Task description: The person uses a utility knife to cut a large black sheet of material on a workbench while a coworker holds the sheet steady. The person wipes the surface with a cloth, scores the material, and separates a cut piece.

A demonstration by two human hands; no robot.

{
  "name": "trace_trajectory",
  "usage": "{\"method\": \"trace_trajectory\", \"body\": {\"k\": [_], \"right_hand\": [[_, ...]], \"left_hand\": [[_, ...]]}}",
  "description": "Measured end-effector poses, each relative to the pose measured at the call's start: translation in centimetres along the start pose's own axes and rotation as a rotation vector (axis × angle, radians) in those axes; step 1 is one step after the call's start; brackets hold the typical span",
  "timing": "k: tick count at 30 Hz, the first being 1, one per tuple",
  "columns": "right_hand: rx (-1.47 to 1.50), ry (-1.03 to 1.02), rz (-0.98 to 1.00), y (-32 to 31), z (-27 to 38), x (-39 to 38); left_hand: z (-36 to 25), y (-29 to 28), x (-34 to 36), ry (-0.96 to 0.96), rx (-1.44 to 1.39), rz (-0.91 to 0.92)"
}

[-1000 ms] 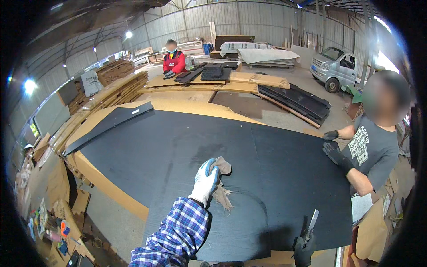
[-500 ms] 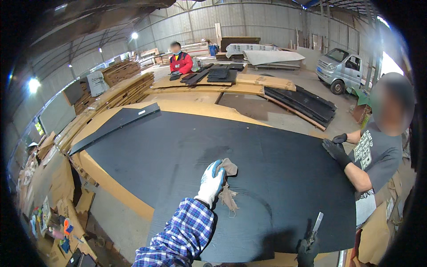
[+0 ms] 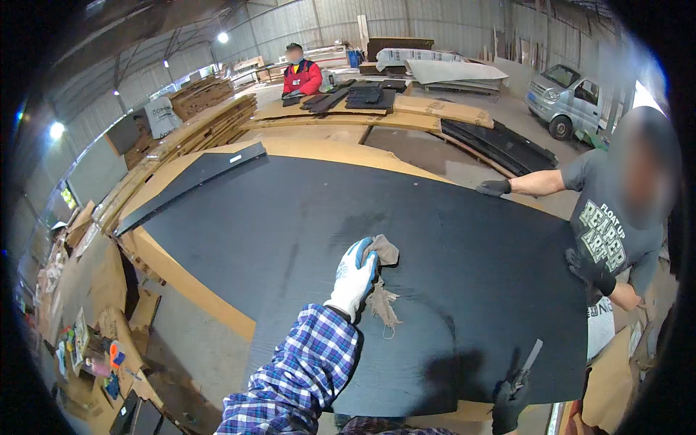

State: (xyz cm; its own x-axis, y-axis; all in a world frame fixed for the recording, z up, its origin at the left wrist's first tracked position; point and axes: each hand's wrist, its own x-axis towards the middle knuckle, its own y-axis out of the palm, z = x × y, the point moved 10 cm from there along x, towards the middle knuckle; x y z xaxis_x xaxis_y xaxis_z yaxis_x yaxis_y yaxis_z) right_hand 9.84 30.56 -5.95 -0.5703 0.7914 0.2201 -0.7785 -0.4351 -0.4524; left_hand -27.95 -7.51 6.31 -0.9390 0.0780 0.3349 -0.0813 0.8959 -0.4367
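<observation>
A large black panel (image 3: 500, 290) lies in front of me, its surface scuffed and smudged. My left hand (image 3: 353, 277), in a white and blue glove, presses a grey-brown rag (image 3: 386, 250) to the panel near its middle. A frayed end of the rag trails out below the fingers. By the panel's near right edge, my right hand (image 3: 510, 409) wears a dark glove and is closed round a knife (image 3: 533, 354) with a long flat silver blade. The blade points up and away over the panel; the handle is mostly hidden in the fist.
A narrow black strip (image 3: 192, 187) rests across the panel's far left end. Cardboard (image 3: 203, 301) shows underneath. At the right edge stands a co-worker (image 3: 605, 217) in dark gloves. Farther off, another person (image 3: 301, 76) in red stands behind stacked black boards (image 3: 366, 96). A silver van (image 3: 569, 101) is parked back right.
The view has shifted slightly. The co-worker's hands, close together before, are now apart, one at the panel's far edge and one at its right side. My left hand keeps the rag on the panel.
</observation>
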Motion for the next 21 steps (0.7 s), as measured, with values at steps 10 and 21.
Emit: {"method": "trace_trajectory", "body": {"k": [10, 21], "right_hand": [[0.069, -0.198, 0.091, 1.3, 5.0, 0.2], [-0.159, -0.389, -0.013, 0.9, 9.4, 0.0]], "left_hand": [[0.9, 0.3, 0.7, 0.018, -0.027, 0.005], [3.8, 1.2, 1.4, -0.027, -0.105, 0.026]]}}
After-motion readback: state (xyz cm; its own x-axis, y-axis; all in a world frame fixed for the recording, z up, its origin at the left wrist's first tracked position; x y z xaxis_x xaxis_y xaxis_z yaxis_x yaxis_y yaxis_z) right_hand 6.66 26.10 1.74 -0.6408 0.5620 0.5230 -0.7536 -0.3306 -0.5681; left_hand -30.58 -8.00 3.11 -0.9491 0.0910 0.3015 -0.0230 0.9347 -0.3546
